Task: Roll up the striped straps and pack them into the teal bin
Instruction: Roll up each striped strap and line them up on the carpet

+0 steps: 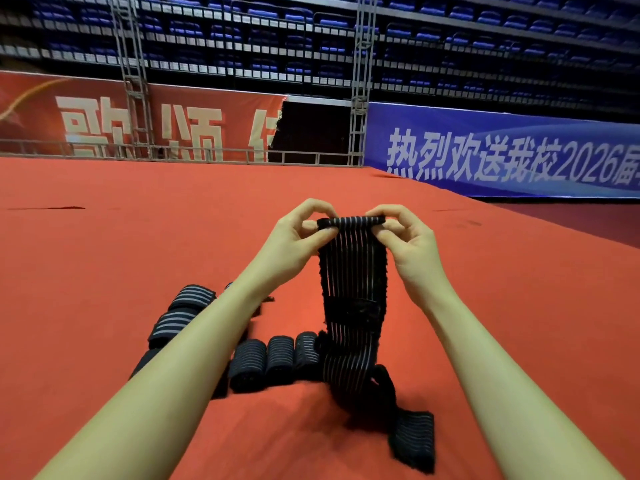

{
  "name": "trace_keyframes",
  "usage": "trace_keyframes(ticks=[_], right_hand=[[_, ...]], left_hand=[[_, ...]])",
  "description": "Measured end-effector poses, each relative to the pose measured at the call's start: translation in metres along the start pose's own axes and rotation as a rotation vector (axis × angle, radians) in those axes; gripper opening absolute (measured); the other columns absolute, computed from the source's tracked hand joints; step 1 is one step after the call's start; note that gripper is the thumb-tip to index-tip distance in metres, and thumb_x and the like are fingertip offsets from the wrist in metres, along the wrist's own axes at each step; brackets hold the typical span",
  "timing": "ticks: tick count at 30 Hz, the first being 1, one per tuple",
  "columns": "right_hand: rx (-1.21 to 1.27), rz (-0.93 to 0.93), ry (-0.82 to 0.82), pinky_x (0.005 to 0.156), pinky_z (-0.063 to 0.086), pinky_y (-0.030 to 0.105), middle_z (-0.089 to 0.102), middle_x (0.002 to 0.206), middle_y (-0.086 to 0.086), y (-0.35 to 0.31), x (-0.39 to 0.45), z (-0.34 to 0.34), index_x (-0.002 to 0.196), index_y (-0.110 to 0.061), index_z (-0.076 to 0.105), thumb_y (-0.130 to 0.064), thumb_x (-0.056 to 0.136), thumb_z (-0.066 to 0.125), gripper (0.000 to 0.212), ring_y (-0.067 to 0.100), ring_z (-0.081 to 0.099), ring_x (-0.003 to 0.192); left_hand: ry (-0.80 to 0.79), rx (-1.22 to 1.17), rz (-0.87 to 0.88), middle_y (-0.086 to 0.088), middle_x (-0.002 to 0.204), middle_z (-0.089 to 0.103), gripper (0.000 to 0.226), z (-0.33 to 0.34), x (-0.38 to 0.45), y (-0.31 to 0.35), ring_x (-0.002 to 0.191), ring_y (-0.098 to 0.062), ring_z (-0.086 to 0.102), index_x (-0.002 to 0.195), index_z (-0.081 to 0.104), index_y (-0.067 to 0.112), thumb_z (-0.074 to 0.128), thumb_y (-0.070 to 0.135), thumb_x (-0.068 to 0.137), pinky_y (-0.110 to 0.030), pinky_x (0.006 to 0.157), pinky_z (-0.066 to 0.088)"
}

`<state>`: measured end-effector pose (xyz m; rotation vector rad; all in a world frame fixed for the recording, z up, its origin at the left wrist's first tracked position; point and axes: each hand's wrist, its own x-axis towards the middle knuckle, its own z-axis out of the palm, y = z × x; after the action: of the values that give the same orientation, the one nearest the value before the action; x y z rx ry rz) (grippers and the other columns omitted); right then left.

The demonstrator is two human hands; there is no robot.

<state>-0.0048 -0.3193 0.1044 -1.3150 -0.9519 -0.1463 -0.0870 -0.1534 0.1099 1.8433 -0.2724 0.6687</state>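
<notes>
1. The left hand (304, 233) and right hand (403, 237) each pinch an end of the small roll at the top of the black elastic strap with pale stripes (351, 292).
2. The roll's axis runs hand to hand; the strap's length hangs below them, its tail on the red carpeted floor (104, 258).
3. No teal bin shows.

Red carpet (104, 271), red banner (138, 123), blue banner (502, 150), blue seats (263, 12).

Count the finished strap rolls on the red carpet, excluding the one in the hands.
6 visible: three in a row at centre, three lined up beside the left forearm. The forearm may hide more.
</notes>
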Motion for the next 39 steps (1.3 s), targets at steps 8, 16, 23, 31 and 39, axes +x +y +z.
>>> trace_keyframes(ticks=[8,16,23,31,39], right_hand=[[0.029,-0.073,0.054,0.069,0.044,0.016,0.066,0.077,-0.008,-0.027,0.018,-0.012,0.084,-0.017,0.066,-0.006,0.082,0.050,0.019,0.006,0.058,0.074],[0.054,-0.084,0.027,0.081,0.049,0.020,0.068,0.090,-0.004,-0.034,0.013,-0.028,0.111,-0.012,0.063,0.007,0.087,0.060,0.030,0.007,0.064,0.088],[-0.054,-0.063,-0.009,0.078,0.049,0.021,0.067,0.089,0.002,-0.023,0.002,-0.036,0.100,-0.021,0.061,0.001,0.093,0.056,0.023,0.011,0.062,0.085],[0.068,0.059,-0.033,0.075,0.048,0.020,0.069,0.077,-0.005,-0.007,-0.007,-0.033,0.095,-0.020,0.064,0.007,0.091,0.053,0.029,0.008,0.062,0.077],[0.137,0.154,-0.054,0.076,0.038,0.029,0.063,0.080,-0.003,0.009,-0.016,-0.027,0.081,-0.027,0.070,-0.017,0.072,0.060,0.017,0.017,0.052,0.082]], left_hand=[[0.024,-0.157,0.066,-0.006,0.080,0.064,0.017,0.003,0.017,0.027,0.071,-0.012,0.057,0.095,0.065,0.014,0.060,0.007,0.080,-0.022,0.071,0.046],[0.065,-0.114,0.075,-0.004,0.087,0.068,0.019,0.015,0.024,0.041,0.082,-0.011,0.064,0.101,0.066,0.014,0.066,0.003,0.086,-0.024,0.079,0.051],[-0.020,0.106,0.025,-0.022,0.091,0.070,0.010,0.024,0.020,0.037,0.078,-0.012,0.065,0.102,0.058,0.015,0.057,0.010,0.094,-0.021,0.074,0.050],[-0.040,0.004,-0.032,-0.022,0.083,0.066,0.020,0.022,0.007,0.018,0.077,-0.018,0.057,0.098,0.061,0.022,0.059,0.003,0.091,-0.030,0.075,0.043],[0.053,-0.142,-0.093,-0.007,0.091,0.069,0.018,0.024,-0.014,0.006,0.085,-0.009,0.064,0.096,0.070,0.012,0.067,0.000,0.083,-0.017,0.078,0.050]])
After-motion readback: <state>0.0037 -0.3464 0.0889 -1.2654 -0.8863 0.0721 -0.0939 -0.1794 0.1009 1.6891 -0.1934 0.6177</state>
